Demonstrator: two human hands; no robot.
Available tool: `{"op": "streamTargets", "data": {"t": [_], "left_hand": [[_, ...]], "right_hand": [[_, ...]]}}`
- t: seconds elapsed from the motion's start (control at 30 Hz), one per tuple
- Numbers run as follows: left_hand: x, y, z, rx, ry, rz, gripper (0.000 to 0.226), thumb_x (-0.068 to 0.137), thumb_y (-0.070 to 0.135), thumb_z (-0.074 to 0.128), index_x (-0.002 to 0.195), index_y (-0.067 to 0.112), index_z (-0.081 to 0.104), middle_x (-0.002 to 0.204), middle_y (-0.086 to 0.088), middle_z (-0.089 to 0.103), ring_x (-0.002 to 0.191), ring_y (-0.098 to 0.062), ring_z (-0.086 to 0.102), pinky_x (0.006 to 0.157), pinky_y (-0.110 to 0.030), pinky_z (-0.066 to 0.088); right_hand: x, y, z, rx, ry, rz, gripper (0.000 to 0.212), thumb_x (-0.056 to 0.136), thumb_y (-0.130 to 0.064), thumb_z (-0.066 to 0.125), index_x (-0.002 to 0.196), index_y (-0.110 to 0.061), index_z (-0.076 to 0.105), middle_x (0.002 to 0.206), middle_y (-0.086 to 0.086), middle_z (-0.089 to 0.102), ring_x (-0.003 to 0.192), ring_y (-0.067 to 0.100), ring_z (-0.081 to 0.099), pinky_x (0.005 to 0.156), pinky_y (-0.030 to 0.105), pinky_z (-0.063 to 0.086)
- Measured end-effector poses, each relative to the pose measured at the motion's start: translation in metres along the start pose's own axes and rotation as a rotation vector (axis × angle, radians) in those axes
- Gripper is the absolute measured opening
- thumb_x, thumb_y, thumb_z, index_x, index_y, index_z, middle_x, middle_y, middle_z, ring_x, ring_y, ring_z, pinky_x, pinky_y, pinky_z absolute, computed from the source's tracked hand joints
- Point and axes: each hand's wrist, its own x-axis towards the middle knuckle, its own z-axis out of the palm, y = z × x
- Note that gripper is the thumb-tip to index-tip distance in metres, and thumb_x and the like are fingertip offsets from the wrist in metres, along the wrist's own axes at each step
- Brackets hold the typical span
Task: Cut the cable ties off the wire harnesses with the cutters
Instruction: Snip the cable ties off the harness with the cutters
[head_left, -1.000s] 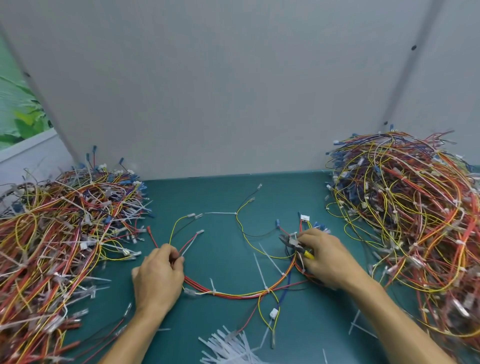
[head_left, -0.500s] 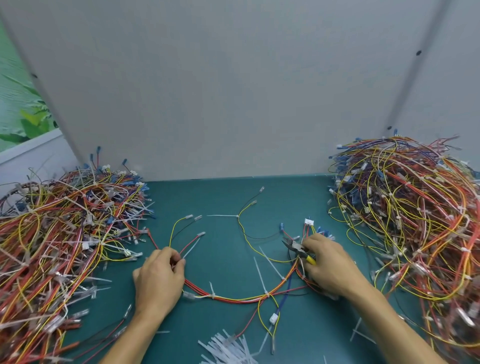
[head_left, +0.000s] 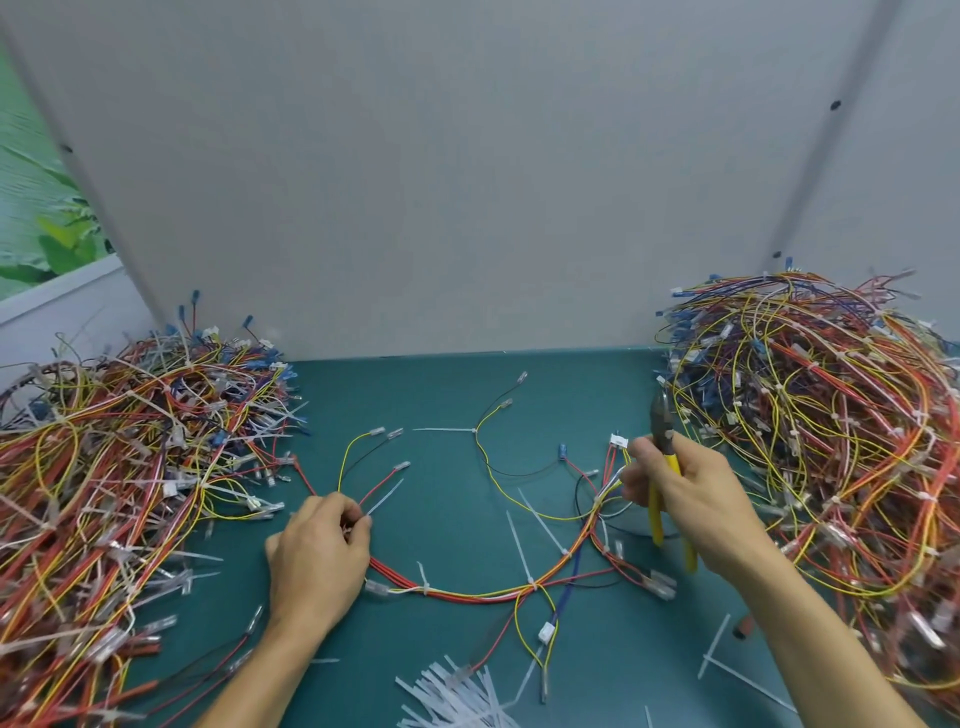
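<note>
Right hand (head_left: 696, 499) clamps cutters (head_left: 664, 434); left hand (head_left: 317, 561) pinches harness (head_left: 483, 592). Risk: blades nick wires at tie (head_left: 426, 586) beside left grip.

1. There is a single view, from a wide-angle camera worn on the person's head.
2. It faces forward and down onto the green desk (head_left: 457, 395), toward the grey partition (head_left: 467, 182) along the desk's far edge.
3. It sits close. Both forearms enter from the bottom edge, with the left hand (head_left: 317, 561) left of centre and the right hand (head_left: 691, 499) right of centre.
4. The left wire heap (head_left: 119, 467) and the right wire heap (head_left: 831, 441) run off the frame's sides.
</note>
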Motion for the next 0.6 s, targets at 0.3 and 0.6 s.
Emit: {"op": "streamTargets", "data": {"t": [0.3, 0.6], "left_hand": [[0.0, -0.001, 0.002, 0.015, 0.004, 0.011, 0.012, 0.086, 0.023, 0.066, 0.076, 0.024, 0.059, 0.078, 0.008, 0.052, 0.079, -0.021, 0.054, 0.081, -0.039, 0.037], [0.0, 0.0, 0.0, -0.043, 0.02, 0.03, 0.014, 0.083, 0.02, 0.07, 0.074, 0.024, 0.06, 0.082, 0.01, 0.05, 0.076, -0.016, 0.051, 0.082, -0.038, 0.039]], "right_hand": [[-0.002, 0.028, -0.009, -0.25, 0.092, 0.019, 0.015, 0.086, -0.019, 0.071, 0.091, -0.014, 0.058, 0.075, 0.005, 0.07, 0.065, 0.014, 0.069, 0.058, 0.027, 0.047], [-0.003, 0.029, 0.008, -0.122, -0.108, 0.011, 0.008, 0.091, -0.024, 0.063, 0.097, -0.029, 0.06, 0.065, -0.005, 0.055, 0.06, 0.014, 0.052, 0.066, 0.032, 0.044]]}}
